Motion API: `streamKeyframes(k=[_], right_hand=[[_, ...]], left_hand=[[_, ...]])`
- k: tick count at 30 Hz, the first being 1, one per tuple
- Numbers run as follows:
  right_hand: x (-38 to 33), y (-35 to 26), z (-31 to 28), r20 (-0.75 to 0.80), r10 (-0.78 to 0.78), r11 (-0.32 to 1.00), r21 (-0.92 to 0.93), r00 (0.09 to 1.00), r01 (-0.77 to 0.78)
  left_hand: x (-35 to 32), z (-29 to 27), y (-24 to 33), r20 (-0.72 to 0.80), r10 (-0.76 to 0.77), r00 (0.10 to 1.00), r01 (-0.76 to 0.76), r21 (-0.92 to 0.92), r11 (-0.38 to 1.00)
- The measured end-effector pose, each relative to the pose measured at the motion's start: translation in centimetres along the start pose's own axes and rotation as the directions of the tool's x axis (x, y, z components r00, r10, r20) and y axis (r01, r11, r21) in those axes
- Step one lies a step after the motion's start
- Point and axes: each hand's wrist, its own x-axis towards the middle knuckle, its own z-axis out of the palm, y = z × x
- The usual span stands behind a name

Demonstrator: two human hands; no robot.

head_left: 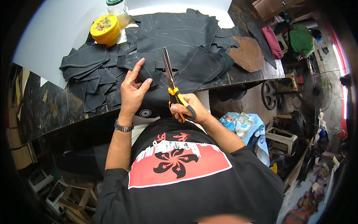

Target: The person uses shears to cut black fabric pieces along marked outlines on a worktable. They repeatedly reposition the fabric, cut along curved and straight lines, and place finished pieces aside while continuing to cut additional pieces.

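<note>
My right hand [192,109] is closed round the yellow-and-black handles of a pair of scissors [172,90]. The long metal blades point away from me, slightly parted, over dark fabric. My left hand [133,89], with a watch on the wrist, lies left of the blades. Its index finger and thumb are spread over a chalk-marked dark fabric piece [128,61]; the other fingers are mostly hidden. Beyond both hands spreads a large dark fabric sheet [175,31] with light outlines. Several cut dark pieces [87,61] are heaped to the left.
A yellow round container [106,31] and a glass jar with a green lid [118,11] stand at the back left of the worn black table [56,108]. At the right lie a brown board [247,54] and a pink roll [272,42]. A fan [317,91] stands farther right.
</note>
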Motion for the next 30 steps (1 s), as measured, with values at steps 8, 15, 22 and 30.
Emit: streamKeyframes(k=[8, 15, 22, 30], right_hand=[[-1.2, -1.0, -2.8, 0.141, 0.117, 0.985, -0.14, 0.983, -0.097], [-2.6, -0.8, -4.2, 0.165, 0.267, 0.919, -0.34, 0.949, -0.199], [-1.0, -0.9, -1.9, 0.1, 0.22, 0.926, -0.333, 0.97, -0.176], [-0.8, -0.4, -1.2, 0.094, 0.194, 0.942, -0.296, 0.977, -0.158]], left_hand=[[1.1, -0.9, 1.1, -0.081, 0.083, 0.993, -0.09, -0.086, 0.992], [0.7, -1.3, 2.1, -0.043, 0.018, 0.999, -0.028, -0.221, 0.975], [-0.8, 0.6, 1.3, -0.027, -0.041, 0.999, 0.036, -0.158, 0.987], [-1.3, 0.7, 1.1, -0.032, -0.038, 0.999, 0.033, -0.135, 0.99]])
